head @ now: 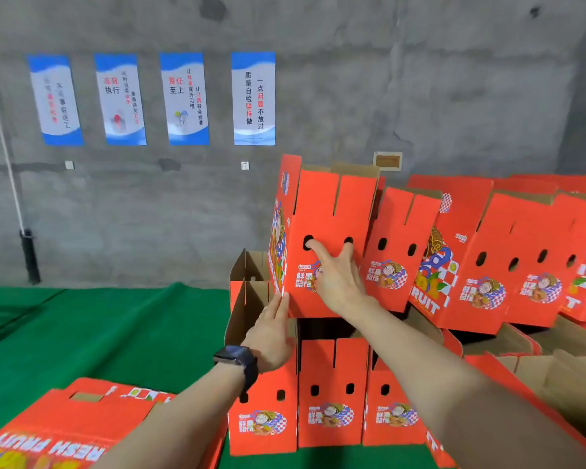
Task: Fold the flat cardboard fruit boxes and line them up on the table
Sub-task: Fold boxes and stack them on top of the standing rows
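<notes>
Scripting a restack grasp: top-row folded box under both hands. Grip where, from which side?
Likely the near end panel of the folded box, from the front: its two holes face the camera and give finger purchase; the right hand is spread there. Steady the lower left corner, where the left hand rests. A neighbouring box blocks the right side.

Wall point(454, 96): bare grey concrete, dark blotches.
Posters point(185, 98): four in a row, blue and white, vertical Chinese text in black and red.
Cord point(0, 140): white, slanting down the far left to the pipe.
Pipe point(30, 257): black, upright, at the wall's foot.
Plates point(245, 165): two, small, white, below the posters.
Plaque point(387, 161): brown, pale frame, right of the plates.
</notes>
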Tool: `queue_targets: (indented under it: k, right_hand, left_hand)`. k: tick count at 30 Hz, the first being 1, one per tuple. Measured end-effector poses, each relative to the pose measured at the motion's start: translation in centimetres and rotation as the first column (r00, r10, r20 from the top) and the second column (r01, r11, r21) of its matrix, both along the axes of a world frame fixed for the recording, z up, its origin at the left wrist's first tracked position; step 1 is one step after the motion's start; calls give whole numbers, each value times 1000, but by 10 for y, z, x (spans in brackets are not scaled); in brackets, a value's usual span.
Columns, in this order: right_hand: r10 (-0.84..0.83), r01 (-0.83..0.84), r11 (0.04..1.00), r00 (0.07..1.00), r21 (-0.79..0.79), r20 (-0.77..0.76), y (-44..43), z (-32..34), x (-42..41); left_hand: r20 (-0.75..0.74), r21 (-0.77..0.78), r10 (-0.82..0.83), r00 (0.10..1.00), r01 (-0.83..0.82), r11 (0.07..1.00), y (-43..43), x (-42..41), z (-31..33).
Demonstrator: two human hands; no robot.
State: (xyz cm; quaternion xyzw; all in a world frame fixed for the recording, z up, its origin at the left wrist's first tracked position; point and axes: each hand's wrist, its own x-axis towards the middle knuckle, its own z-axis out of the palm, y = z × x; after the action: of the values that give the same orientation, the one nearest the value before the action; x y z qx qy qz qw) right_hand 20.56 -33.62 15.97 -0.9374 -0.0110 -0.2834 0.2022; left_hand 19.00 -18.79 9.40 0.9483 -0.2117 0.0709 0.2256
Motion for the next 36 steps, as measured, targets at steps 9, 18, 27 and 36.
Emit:
queue_targets:
  k: [9, 18, 27, 36]
  right_hand:
    - [-97, 96, 995, 992, -10, -80, -15, -23, 81]
    - [106, -112, 907, 994, -407, -39, -17, -66, 101]
    - [-79, -67, 929, 924, -363, -374, -5, -65, 102]
    - [282, -277, 953, 959, -121, 29, 55, -54, 27]
  left_hand:
    - [-71, -36, 49, 996, -51, 998, -26, 83, -19]
    - [-127, -101, 16, 992, -29, 994, -33, 133, -18]
    - [88, -171, 63, 994, -47, 984, 13, 106, -16]
    - [203, -339, 190, 960, -113, 934, 112, 31, -11]
